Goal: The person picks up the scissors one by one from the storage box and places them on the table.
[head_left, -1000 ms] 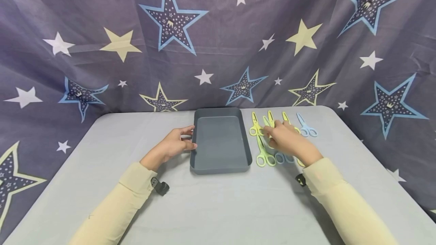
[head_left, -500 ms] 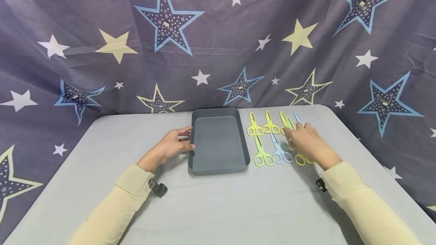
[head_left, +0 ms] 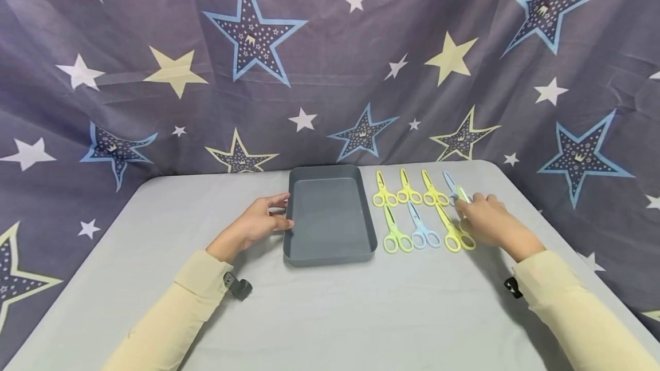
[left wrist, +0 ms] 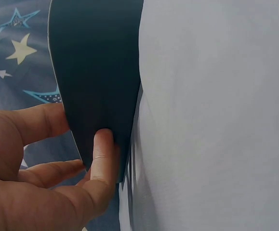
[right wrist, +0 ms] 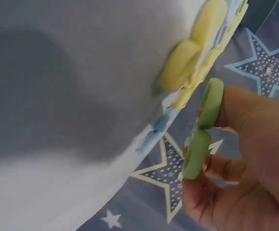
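Note:
On the table stands a grey rectangular tray [head_left: 330, 259]. My left hand [head_left: 256, 225] holds its left wall: in the left wrist view two fingertips reach the rim, while another finger [left wrist: 103, 149] presses the outer face. My right hand [head_left: 492, 223], at the right end of two rows of scissors, pinches a pair of green scissors [right wrist: 199, 144] by the handle loops. Just behind it lie blue scissors [head_left: 452, 186], partly covered. Yellow scissors [head_left: 454, 235] lie just left of the hand. The green pair's blades are mostly hidden in the right wrist view.
Three yellow scissors, one of them a yellow pair [head_left: 384, 193], form the back row. In front lie green scissors [head_left: 396, 233] and blue scissors [head_left: 423, 231], close beside the tray's right side. A star-patterned curtain [head_left: 319, 73] hangs behind the grey table [head_left: 330, 319].
My right hand has moved rightward past the scissors with the green pair, uncovering blue and yellow pairs. My left hand stays at the tray. The head view has shifted slightly.

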`<move>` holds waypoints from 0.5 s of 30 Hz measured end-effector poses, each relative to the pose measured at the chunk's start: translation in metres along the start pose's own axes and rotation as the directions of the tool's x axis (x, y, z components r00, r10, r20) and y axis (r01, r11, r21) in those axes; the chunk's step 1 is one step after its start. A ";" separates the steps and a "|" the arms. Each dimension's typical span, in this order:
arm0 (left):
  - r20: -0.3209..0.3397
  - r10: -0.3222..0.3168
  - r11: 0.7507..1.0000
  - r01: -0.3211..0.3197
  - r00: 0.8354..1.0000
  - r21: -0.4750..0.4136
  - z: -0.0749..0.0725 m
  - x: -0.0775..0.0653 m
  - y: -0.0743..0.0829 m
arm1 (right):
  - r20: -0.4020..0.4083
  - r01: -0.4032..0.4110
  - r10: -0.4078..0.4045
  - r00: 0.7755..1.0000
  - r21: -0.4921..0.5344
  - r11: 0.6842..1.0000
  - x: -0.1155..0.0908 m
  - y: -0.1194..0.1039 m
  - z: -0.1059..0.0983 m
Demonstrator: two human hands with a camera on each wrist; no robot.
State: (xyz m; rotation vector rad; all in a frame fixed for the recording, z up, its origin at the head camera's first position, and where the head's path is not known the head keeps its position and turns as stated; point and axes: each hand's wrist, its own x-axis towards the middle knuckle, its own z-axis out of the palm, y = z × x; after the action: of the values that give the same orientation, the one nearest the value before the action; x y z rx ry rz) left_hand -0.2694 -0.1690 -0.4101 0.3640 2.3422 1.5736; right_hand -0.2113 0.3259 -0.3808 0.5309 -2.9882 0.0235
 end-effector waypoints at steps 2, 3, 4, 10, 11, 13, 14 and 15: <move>0.001 -0.001 1.000 0.001 1.000 -0.010 0.000 0.000 0.000 | 0.023 0.001 -0.002 1.000 0.021 1.000 -0.003 0.005 0.001; 0.001 -0.002 1.000 0.002 1.000 -0.012 0.000 -0.001 0.000 | 0.033 0.003 -0.004 0.999 0.033 0.999 -0.005 0.007 0.002; 0.002 -0.003 1.000 0.003 1.000 -0.015 0.000 -0.001 0.000 | 0.039 0.005 -0.007 0.999 0.039 0.999 -0.007 0.009 0.003; 0.008 -0.009 1.000 0.010 1.000 -0.022 0.000 0.000 -0.001 | 0.056 0.049 -0.054 0.997 0.084 0.995 -0.016 0.020 0.008; 0.010 -0.008 1.000 0.009 1.000 -0.022 0.000 0.000 -0.001 | 0.056 0.058 -0.064 0.996 0.090 0.994 -0.017 0.021 0.008; 0.011 -0.005 1.000 0.006 1.000 -0.023 -0.001 0.000 -0.001 | 0.052 0.074 -0.079 0.995 0.102 0.992 -0.018 0.024 0.008; 0.010 -0.004 1.000 0.004 1.000 -0.023 -0.001 0.000 -0.001 | 0.049 0.081 -0.087 0.995 0.107 0.991 -0.018 0.025 0.008; 0.009 -0.003 1.000 0.003 1.000 -0.023 -0.001 0.000 -0.001 | 0.047 0.087 -0.092 0.995 0.111 0.990 -0.019 0.026 0.007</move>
State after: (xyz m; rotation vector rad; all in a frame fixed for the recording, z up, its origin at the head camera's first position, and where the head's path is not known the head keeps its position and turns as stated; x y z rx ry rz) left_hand -0.2700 -0.1702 -0.4111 0.3617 2.3150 1.5924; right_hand -0.2035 0.3563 -0.3901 0.6876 -3.0231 0.1692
